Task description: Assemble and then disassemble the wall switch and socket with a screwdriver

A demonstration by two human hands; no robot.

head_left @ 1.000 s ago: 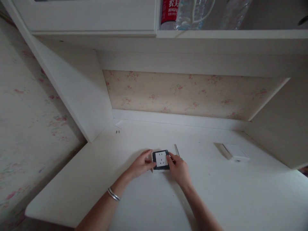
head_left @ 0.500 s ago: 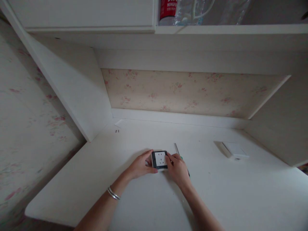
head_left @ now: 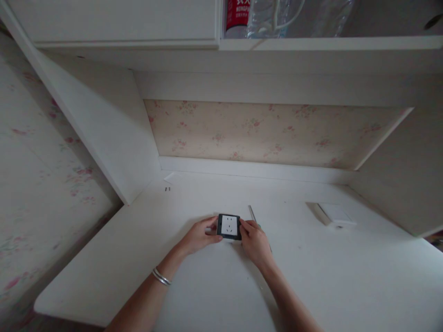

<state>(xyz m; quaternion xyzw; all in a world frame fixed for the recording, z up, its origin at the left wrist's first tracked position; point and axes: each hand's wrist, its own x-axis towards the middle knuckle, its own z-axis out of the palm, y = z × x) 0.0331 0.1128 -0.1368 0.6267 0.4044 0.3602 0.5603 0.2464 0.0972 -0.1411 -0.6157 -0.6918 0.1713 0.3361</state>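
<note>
A small wall socket module (head_left: 229,226), white face in a dark frame, sits at the middle of the white desk (head_left: 346,276). My left hand (head_left: 199,236) grips its left edge with thumb and fingers. My right hand (head_left: 255,240) pinches its right edge. A bracelet is on my left wrist. A thin screwdriver (head_left: 252,214) lies just behind my right hand, its handle mostly hidden by the hand.
A white socket cover plate (head_left: 335,215) lies at the right back of the desk. Two tiny screws (head_left: 168,188) and a paper scrap (head_left: 172,177) rest near the back left corner. Bottles (head_left: 266,17) stand on the shelf above. Cabinet side panels close in both sides.
Both hands have kept hold of the socket module and shifted it slightly away from me. The view tilted a little.
</note>
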